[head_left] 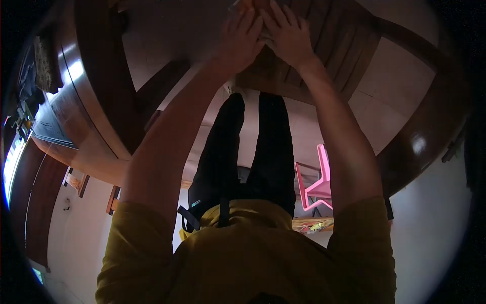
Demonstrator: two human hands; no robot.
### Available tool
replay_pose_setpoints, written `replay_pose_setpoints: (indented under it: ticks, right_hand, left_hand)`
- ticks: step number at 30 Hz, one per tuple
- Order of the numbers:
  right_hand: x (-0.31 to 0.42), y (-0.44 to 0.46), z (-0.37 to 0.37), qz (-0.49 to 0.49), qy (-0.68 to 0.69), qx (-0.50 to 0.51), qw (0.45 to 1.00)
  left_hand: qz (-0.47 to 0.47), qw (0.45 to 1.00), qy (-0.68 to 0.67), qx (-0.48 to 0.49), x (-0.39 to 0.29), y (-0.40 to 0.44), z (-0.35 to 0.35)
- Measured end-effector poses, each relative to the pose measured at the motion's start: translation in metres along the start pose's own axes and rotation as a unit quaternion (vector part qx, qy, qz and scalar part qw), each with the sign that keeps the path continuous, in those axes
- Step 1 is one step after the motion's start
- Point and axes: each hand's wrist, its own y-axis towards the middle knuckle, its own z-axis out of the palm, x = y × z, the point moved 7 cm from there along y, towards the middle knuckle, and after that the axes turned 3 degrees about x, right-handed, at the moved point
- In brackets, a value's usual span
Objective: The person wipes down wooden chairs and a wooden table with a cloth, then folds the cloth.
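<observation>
At the top edge of the head view, my left hand (242, 43) reaches forward with its fingers stretched out and slightly apart. Beside it, my right hand (289, 38) has its fingers spread, pointing up and to the left. Both are over a dark brown slatted wooden surface (324, 55). A small pale patch (266, 35) shows between the two thumbs; I cannot make out what it is. Something reddish and shiny (244, 6) sits by the left fingertips, mostly cut off by the frame edge. No held object is visible in either hand.
Curved dark wooden furniture (420, 147) stands at the right, with a large polished wooden piece (93, 116) at the left. A pink plastic chair (320, 185) is behind my legs (273, 142). Pale tiled floor (377, 111) shows between the furniture parts.
</observation>
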Motion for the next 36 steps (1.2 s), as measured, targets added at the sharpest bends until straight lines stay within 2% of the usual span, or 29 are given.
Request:
replay_pose_setpoints:
  ticks: [4,11,13,15,21,25,28,30,36]
  right_hand:
    - [-0.007,0.004,0.018,0.004,-0.016,-0.019,1.000]
    - [-0.006,0.014,0.030,0.013,-0.043,-0.074,0.996]
    - [0.000,0.009,0.007,-0.059,0.084,-0.254,0.962]
    - [0.003,0.002,0.008,-0.044,0.079,-0.233,0.968]
    - [0.017,-0.016,0.026,0.029,0.045,-0.112,0.992]
    - [0.028,-0.027,0.041,0.080,0.030,-0.039,0.996]
    - [0.045,-0.049,0.041,0.093,0.036,0.001,0.995]
    - [0.056,-0.066,0.041,0.097,0.049,-0.003,0.994]
    - [0.072,-0.118,0.049,0.117,0.088,0.010,0.989]
  left_hand:
    - [0.014,0.999,0.034,0.025,0.003,0.015,0.036]
    - [-0.007,1.000,-0.020,-0.017,0.002,0.011,0.032]
    - [-0.004,0.999,-0.019,-0.029,0.002,0.007,0.027]
    - [-0.007,0.996,0.069,-0.049,-0.004,0.006,0.023]
    - [0.033,0.999,-0.036,0.024,-0.002,-0.009,0.032]
    - [0.031,0.999,0.004,-0.002,-0.013,-0.030,0.034]
    - [0.006,0.999,0.003,0.032,-0.032,-0.056,0.022]
    - [-0.025,0.996,-0.013,0.087,-0.040,-0.073,0.023]
    - [0.010,0.986,-0.050,0.157,-0.066,-0.111,0.039]
